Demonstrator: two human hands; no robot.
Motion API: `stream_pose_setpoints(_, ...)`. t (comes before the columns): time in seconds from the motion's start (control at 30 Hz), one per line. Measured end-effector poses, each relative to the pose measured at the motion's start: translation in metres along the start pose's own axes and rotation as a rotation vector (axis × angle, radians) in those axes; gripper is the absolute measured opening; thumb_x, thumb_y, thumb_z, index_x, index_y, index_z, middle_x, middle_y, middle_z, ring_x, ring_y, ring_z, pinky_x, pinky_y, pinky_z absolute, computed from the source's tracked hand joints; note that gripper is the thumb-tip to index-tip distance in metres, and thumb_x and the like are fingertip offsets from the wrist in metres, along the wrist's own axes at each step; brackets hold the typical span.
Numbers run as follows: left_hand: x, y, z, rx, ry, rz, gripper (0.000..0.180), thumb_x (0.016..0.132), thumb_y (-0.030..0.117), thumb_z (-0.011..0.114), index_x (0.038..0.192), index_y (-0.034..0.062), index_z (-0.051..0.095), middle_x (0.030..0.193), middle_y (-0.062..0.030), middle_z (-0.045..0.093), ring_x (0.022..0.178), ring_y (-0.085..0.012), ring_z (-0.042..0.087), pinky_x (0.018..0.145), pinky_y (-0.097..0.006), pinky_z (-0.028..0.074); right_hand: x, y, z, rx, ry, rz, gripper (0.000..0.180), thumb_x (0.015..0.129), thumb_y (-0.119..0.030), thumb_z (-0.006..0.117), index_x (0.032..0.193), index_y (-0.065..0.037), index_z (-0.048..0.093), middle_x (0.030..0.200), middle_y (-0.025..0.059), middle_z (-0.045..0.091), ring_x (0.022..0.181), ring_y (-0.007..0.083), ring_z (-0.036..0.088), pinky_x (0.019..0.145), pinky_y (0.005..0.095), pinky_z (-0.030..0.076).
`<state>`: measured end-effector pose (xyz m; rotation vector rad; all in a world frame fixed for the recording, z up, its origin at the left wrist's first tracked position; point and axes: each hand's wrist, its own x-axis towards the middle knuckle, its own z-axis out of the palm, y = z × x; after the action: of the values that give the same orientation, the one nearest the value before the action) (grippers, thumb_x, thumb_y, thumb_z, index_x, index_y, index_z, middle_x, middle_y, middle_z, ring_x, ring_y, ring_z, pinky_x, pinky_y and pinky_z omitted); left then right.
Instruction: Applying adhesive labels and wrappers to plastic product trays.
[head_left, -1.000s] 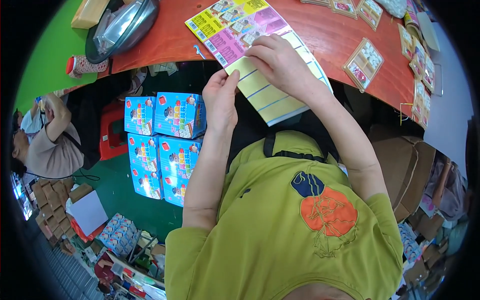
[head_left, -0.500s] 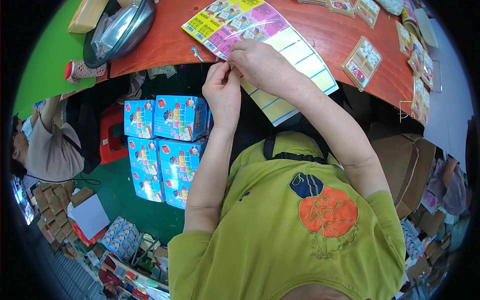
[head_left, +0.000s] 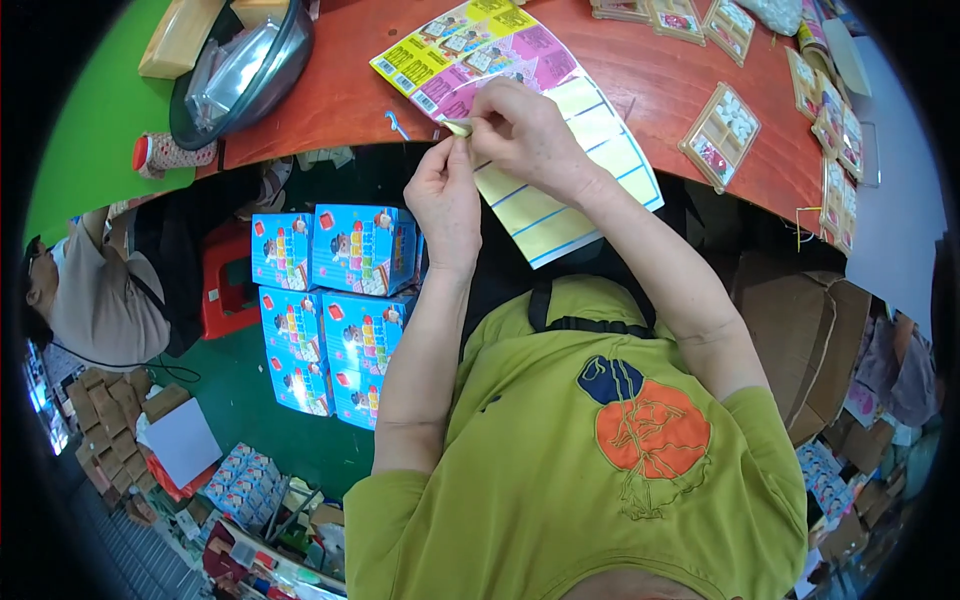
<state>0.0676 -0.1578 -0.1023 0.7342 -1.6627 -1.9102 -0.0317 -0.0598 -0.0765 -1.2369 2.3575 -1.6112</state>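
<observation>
Red worktable, sticker sheet and two hands

At twelve o'clock, left hand and right hand narrowly pinched a pale flap at the sheet's left edge; the sheet overhung the worktable's near edge. Blue boxes stood at nine o'clock. Farther off, a compartmented case lay at two, a dark basin toward half past ten.

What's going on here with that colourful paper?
Someone in a green shirt is handling a yellow-and-pink sheet, partly on the red table and partly over its edge. The left hand and right hand pinch a small pale bit at the sheet's left edge; I can't tell if it's attached. Little clear cases lie to the right, and blue boxes are stacked lower left.
</observation>
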Motion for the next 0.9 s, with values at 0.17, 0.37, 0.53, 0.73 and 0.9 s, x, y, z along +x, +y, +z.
stream_pose_setpoints(0.17,0.040,0.019,-0.002,-0.025,0.179,0.014,0.023,0.098,0.012,0.059,0.100,-0.0090,0.067,0.091,-0.0065,0.069,0.080,-0.0085,0.061,0.073,-0.024,0.051,0.003,0.009,-0.060,0.163,0.258,0.208,0.007,0.094,-0.007,0.059,0.097,-0.001,0.060,0.095,0.0049,0.064,0.088,0.0148,0.065,0.083,0.0291,0.053)
stream_pose_setpoints(0.37,0.148,0.012,-0.054,0.142,0.219,0.102,0.025,0.093,0.013,0.059,0.097,-0.0110,0.066,0.090,-0.0093,0.069,0.076,-0.0142,0.063,0.071,-0.029,0.051,-0.019,-0.005,-0.159,0.815,0.578,0.074,0.015,0.098,-0.009,0.056,0.104,0.003,0.062,0.106,0.0142,0.067,0.098,0.0209,0.067,0.089,0.0356,0.055)
stream_pose_setpoints(0.53,0.141,0.031,-0.030,1.183,0.546,0.667,0.034,0.089,0.022,0.064,0.110,-0.0045,0.064,0.111,-0.0212,0.062,0.110,-0.0382,0.055,0.091,-0.048,0.043,-0.058,-0.041,-0.186,0.429,0.780,0.073,0.010,0.097,-0.002,0.054,0.103,0.002,0.060,0.108,0.0123,0.065,0.095,0.0176,0.066,0.089,0.0318,0.053)
stream_pose_setpoints(0.73,-0.023,0.091,0.095,0.076,-0.386,0.105,0.032,0.102,0.023,0.056,0.118,-0.0033,0.062,0.104,-0.0078,0.066,0.089,-0.0116,0.059,0.080,-0.027,0.048,-0.075,-0.052,-0.145,-0.546,0.609,-0.225,0.027,0.070,0.011,0.066,0.091,-0.005,0.058,0.094,0.0103,0.064,0.086,0.0267,0.063,0.078,0.0337,0.051)
stream_pose_setpoints(0.9,-0.058,0.080,0.119,-0.292,-0.577,-0.150,0.028,0.104,0.022,0.052,0.107,-0.0025,0.065,0.095,-0.0049,0.069,0.080,-0.0055,0.061,0.072,-0.020,0.048,-0.090,-0.054,-0.131,-0.602,0.453,-0.233,0.032,0.073,-0.005,0.072,0.103,-0.006,0.061,0.107,0.0106,0.061,0.099,0.0299,0.060,0.093,0.0410,0.045)
